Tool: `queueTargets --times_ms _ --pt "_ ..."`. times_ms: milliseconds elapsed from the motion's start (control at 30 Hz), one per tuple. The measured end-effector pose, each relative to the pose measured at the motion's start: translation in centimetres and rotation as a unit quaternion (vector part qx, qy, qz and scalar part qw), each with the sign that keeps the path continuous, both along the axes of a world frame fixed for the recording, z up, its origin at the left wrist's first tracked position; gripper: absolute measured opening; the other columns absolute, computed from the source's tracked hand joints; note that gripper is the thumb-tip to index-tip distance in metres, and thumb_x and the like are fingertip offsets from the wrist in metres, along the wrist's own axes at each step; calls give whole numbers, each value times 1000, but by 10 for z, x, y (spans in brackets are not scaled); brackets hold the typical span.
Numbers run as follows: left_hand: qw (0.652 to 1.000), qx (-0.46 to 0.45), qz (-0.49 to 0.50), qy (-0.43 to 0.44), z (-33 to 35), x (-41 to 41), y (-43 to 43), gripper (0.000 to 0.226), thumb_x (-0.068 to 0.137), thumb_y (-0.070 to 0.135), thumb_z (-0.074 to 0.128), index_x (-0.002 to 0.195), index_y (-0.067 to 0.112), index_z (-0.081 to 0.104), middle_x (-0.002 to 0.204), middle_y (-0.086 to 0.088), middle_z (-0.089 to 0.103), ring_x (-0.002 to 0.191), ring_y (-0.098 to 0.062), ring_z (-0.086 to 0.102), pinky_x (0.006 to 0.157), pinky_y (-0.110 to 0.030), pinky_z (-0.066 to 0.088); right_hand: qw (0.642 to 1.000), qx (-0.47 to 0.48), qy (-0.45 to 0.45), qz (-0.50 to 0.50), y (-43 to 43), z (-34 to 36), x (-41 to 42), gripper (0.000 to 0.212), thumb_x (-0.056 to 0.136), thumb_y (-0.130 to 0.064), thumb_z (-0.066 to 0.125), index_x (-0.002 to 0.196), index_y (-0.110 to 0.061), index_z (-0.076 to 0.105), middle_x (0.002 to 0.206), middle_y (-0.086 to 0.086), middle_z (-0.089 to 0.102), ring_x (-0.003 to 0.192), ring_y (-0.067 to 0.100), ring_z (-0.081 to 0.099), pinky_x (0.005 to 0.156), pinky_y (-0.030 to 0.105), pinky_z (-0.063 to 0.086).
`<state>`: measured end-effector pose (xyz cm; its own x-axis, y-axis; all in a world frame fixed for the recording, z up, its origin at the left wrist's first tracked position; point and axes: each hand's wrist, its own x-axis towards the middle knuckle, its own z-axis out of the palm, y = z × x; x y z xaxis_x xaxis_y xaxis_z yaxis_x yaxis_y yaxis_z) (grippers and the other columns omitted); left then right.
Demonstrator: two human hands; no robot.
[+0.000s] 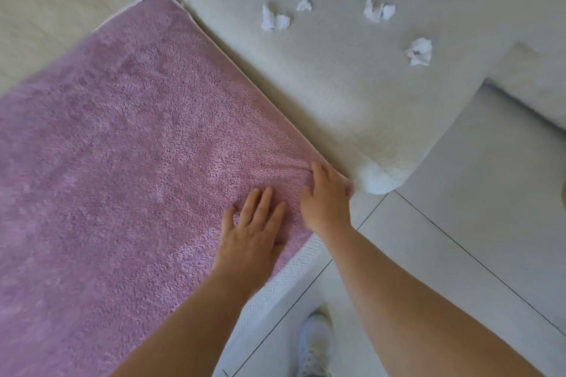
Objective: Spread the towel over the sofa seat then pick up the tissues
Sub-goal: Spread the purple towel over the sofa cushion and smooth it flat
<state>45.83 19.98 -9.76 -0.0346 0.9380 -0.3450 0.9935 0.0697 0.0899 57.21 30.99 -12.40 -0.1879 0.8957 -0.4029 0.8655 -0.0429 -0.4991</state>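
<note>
A pink terry towel (pixel 128 147) is laid flat over the nearer sofa seat, from the 9 o'clock edge of the view toward the centre, its near-right corner at the seat's front edge. The left hand (pixel 251 236) is pressed palm-down on the pile with fingers spread and nothing gripped; the right hand (pixel 326 196) is curled over the towel's right edge beside the seam between the cushions, and a small fan of wrinkles is drawn toward it, so the cloth appears to be pinched or tucked there, though the fingertips are hidden. The spreading step is judged almost finished. To finish it well, the cloth should be anchored by the flat left hand while the right edge is drawn outward and pushed into the seam, then the wrinkles stroked away toward 3 o'clock so that the corner lies square with the cushion front. The crumpled white tissues (pixel 419 51) are scattered on the neighbouring cream cushion (pixel 337 95) between 12 and 2 o'clock, well apart from both hands; about eight are counted, those at the top edge being cut off and uncertain. One towel and two hands are in view, along with one white shoe (pixel 315 343) on the tiled floor (pixel 459 223) at 6 o'clock.
</note>
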Motion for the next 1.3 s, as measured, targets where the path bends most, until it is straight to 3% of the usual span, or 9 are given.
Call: queueTargets --times_ms 233,433,567,667,767,900,1000,1133,1300 --pt "992 -88 -89 8 -10 24 48 67 96 43 36 147 40 -8 153 -1 -31 141 -25 -27 109 -65 -5 956 -224 58 -179 60 -20 45 45 96 -27 35 134 -5 42 132 16 52 114 33 51 85 33 38" --pt "993 -76 -89 -3 -20 29 47 78 93 35 44 142 45 -16 145 -1 -42 132 -24 -42 101 -69 -17 970 -160 67 -170 84 -19 52 26 87 -9 50 62 -16 49 61 3 48 57 21 43 54 28 32" --pt "995 -24 -91 -14 -31 24 47 89 81 34 62 145 42 1 156 0 -19 140 -27 -24 98 -73 -10 994 -36 -52 -94 79 -4 41 16 86 -7 50 96 -16 57 103 7 53 93 27 51 76 34 40" --pt "995 -25 -101 3 -29 25 47 102 47 38 81 138 35 36 150 -4 29 139 -33 20 95 -72 21 996 67 34 51 65 17 3 32 92 -17 48 123 -22 54 127 1 49 119 23 46 96 35 38" --pt "994 -10 -112 -9 -31 25 45 108 30 37 84 130 32 44 134 -4 50 132 -33 33 92 -69 25 980 -3 43 196 56 18 -23 39 97 -32 40 135 -31 44 140 -8 40 133 16 34 111 35 26" --pt "994 -7 -100 -52 -29 20 45 98 38 44 80 129 36 43 141 -5 41 133 -31 33 92 -69 33 993 -97 -8 69 80 14 -39 59 98 -36 36 150 -23 12 158 6 9 145 28 12 116 47 19" --pt "992 39 -66 -96 -16 5 50 55 72 47 57 124 35 46 134 2 52 129 -23 37 92 -58 45 987 -45 19 152 73 25 -50 62 99 -39 31 151 -26 1 160 1 -5 147 20 -1 120 42 10" --pt "995 67 54 -56 -19 -39 51 59 83 48 39 134 20 40 145 -8 43 136 -23 31 108 -49 15 984 -170 -54 -9 81 7 -41 64 98 -45 25 151 -17 3 160 7 2 147 25 7 118 45 14" --pt "971 24 236 -13 -27 -82 60 78 90 65 7 142 11 29 150 -17 34 139 -28 23 107 -53 13 976 85 21 201 60 10 -75 73 91 -60 5 151 -19 6 159 2 -2 147 19 0 119 38 10"
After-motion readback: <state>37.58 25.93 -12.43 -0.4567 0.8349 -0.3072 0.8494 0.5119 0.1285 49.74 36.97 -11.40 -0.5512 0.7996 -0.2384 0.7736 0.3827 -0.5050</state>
